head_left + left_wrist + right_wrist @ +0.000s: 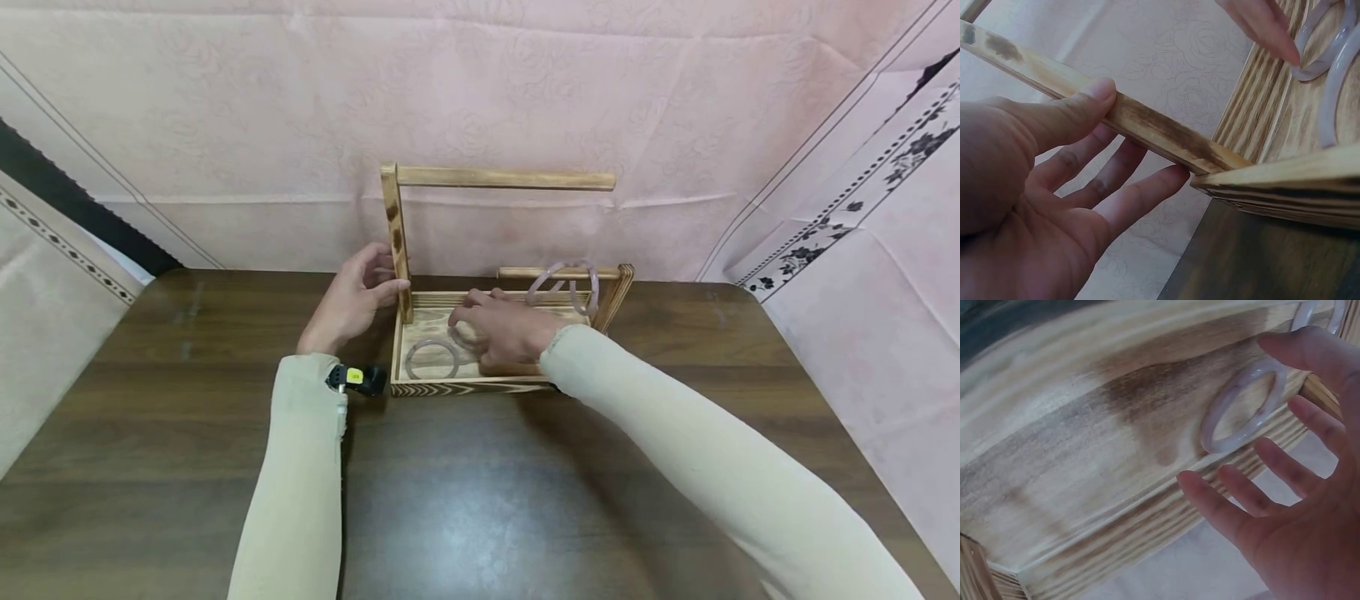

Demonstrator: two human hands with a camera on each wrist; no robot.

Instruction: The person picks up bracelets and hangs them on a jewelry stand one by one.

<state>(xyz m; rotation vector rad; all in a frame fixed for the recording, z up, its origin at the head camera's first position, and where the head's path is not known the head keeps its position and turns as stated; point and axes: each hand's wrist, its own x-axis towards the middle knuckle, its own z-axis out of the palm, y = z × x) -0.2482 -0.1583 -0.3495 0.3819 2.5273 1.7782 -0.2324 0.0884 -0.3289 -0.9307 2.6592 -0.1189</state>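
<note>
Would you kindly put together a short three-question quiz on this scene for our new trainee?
1. What is the left hand holding?
A. The tray
B. The tall post
C. A hanging ring

2. True or false: in the head view, a ring lies in the tray to the left of the right hand.

3. Fill the gap: the hanging rings are on the ____ bar. (upper / lower)

Key: 1. B; 2. True; 3. lower

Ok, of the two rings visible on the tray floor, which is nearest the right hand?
The rear ring, partly hidden by the right hand in the head view; the other ring lies fully visible, nearer the tray's front edge.
</note>
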